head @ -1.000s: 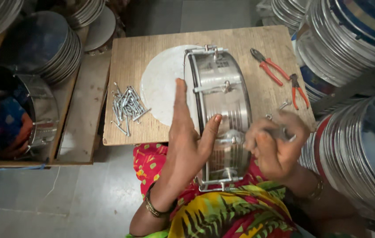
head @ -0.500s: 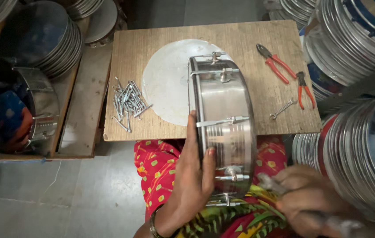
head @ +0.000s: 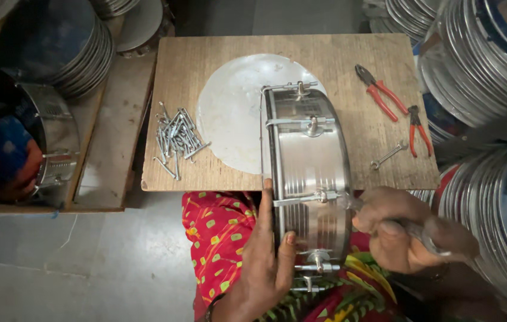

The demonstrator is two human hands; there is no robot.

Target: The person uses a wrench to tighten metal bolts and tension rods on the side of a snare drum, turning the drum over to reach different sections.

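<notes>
A shiny metal drum shell [head: 308, 173] is being stood on edge, half on the near edge of the wooden board [head: 205, 53], half over the lap. A tension lug [head: 319, 195] on its side is being tightened with a slim tool [head: 420, 235], gripped in the closed right hand [head: 399, 229]. The rim is being steadied by the left hand [head: 265, 262], fingers wrapped on it. Judged next: rotating the shell to the neighbouring lug. Screws [head: 176, 137] are lying left; pliers [head: 378, 92] and spanner [head: 388, 155] right.
</notes>
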